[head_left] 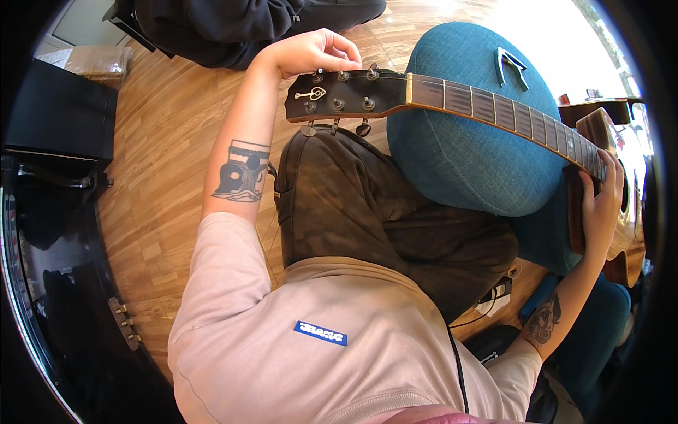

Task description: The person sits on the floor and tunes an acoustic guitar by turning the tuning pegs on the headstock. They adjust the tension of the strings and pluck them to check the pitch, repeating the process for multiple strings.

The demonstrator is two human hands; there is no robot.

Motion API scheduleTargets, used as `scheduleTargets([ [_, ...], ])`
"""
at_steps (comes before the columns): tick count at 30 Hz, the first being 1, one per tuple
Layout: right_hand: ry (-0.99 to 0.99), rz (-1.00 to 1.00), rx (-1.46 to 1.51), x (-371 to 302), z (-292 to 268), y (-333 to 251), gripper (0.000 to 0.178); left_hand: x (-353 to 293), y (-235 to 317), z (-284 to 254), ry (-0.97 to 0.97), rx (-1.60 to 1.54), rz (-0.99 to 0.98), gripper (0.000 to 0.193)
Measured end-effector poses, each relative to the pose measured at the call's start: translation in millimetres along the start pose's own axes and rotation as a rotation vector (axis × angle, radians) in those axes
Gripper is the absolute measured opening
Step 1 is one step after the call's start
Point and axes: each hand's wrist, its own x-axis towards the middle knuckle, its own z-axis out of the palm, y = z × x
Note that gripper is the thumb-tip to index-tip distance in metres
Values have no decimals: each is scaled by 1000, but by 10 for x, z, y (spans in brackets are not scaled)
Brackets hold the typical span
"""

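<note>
An acoustic guitar lies across in front of me, its dark headstock over my knee and its fretted neck running right to the wooden body. My left hand is at the headstock's far edge, fingers curled and pinched round a tuning peg that they mostly hide. Several metal tuning pegs stick out along the near edge. My right hand wraps the neck where it meets the body, fingers over the fretboard and thumb on the near side. A thin string shows near the nut; the others cannot be made out.
Under the neck stands a blue padded stool with a metal capo on it. A person in dark clothes sits beyond. At left are a glossy black piano-like piece and a wrapped package. A black cable crosses my shirt.
</note>
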Motion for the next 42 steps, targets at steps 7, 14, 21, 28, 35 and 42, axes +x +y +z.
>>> scheduleTargets([
  [7,-2,8,-24,-9,3,31,47,-52,-132,-57,-27,-72,129,16],
  [14,-17,7,-39,-9,23,38,46,3,-176,-50,-43,-253,167,17],
  [21,-23,-8,-79,0,2,33,44,-100,-71,-21,7,-126,1,20],
  [28,-29,-30,-44,39,-30,1,43,-156,-54,-19,1,-99,22,19],
  [35,-29,-6,-15,51,-17,-6,43,-102,-137,-48,-54,-41,139,16],
  [42,9,71,56,11,-184,-227,46,-29,-91,-62,48,-4,87,28],
])
